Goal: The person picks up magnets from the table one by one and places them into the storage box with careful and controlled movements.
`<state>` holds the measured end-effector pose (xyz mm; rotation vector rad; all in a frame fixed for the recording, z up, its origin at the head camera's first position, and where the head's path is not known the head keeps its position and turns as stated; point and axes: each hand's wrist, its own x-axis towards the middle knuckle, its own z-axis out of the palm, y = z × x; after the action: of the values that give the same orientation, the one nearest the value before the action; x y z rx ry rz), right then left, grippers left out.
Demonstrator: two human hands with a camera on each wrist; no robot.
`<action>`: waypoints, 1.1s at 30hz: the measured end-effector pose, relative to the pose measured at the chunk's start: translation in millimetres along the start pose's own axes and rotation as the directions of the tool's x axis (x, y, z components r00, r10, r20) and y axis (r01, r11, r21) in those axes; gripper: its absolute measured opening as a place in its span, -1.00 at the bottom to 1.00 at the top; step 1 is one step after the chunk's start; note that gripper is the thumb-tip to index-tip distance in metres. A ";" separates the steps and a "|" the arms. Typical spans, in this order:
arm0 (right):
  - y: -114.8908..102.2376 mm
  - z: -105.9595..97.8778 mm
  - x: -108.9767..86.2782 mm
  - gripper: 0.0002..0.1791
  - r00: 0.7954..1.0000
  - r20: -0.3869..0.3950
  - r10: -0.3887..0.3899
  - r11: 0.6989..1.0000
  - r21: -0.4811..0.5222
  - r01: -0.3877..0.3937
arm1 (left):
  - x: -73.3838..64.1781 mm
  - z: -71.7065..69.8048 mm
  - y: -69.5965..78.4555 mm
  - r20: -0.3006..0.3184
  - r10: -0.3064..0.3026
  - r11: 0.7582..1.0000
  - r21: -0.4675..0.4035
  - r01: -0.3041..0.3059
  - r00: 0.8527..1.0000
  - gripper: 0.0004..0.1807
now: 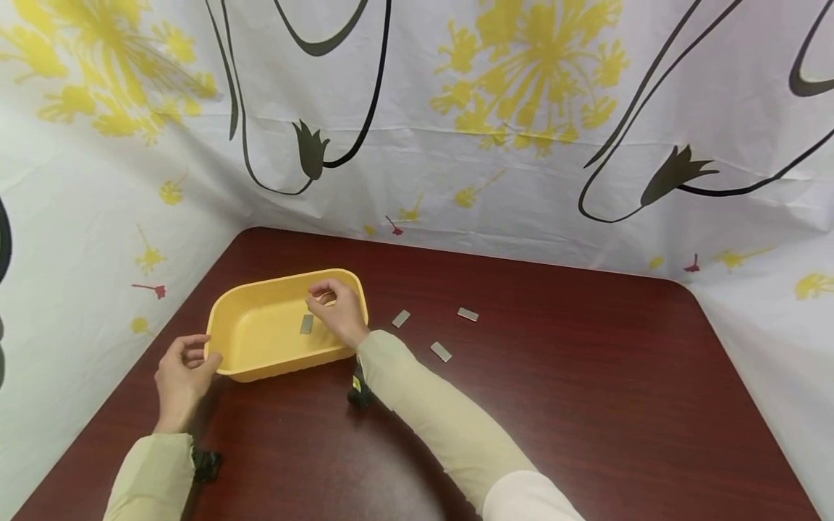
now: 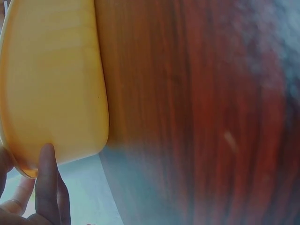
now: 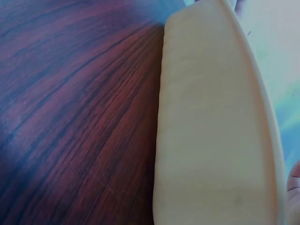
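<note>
A yellow plastic bin [image 1: 276, 365] stands on the table, its long side also filling much of the left wrist view and the right wrist view. My left hand [image 1: 182, 380] holds the rim at the bin's left end, and a finger [image 2: 47, 178] lies against the outer wall. Over the bin's right end, inside the rim, hovers my right hand [image 1: 339, 315], fingers loosely bent and nothing visible between them. A small grey rectangular piece [image 1: 306, 323] lies on the bin's floor, just left of that hand.
Right of the bin, three similar grey pieces lie apart on the dark red wooden table [image 1: 586, 376]: one near the bin [image 1: 400, 318], another piece [image 1: 468, 314] farther right, and a nearer piece [image 1: 441, 352]. A patterned white cloth [image 1: 404, 166] hangs behind the table.
</note>
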<state>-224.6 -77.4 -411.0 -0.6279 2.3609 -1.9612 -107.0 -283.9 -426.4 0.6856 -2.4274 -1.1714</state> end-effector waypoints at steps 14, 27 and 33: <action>-6.5 -6.3 -16.8 -0.84 1.000 0.026 0.006 0.995 0.095 -0.008 | 13.8 8.2 -29.4 -0.036 0.068 0.998 0.015 -0.068 0.997 -0.66; -37.9 -27.1 -42.8 -0.83 0.995 0.097 0.003 0.998 0.067 -0.010 | 30.4 21.3 -63.2 -0.051 0.037 0.998 0.044 -0.034 0.998 -0.62; -38.7 -35.8 -48.8 -0.81 0.992 0.127 0.001 0.999 0.054 -0.007 | 26.2 19.3 -56.0 -0.040 0.060 0.998 0.023 -0.059 0.997 -0.63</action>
<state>-177.5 -33.8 -378.5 -0.7215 2.2258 -1.9144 -123.2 -316.9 -479.8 0.6334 -2.4129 -1.0990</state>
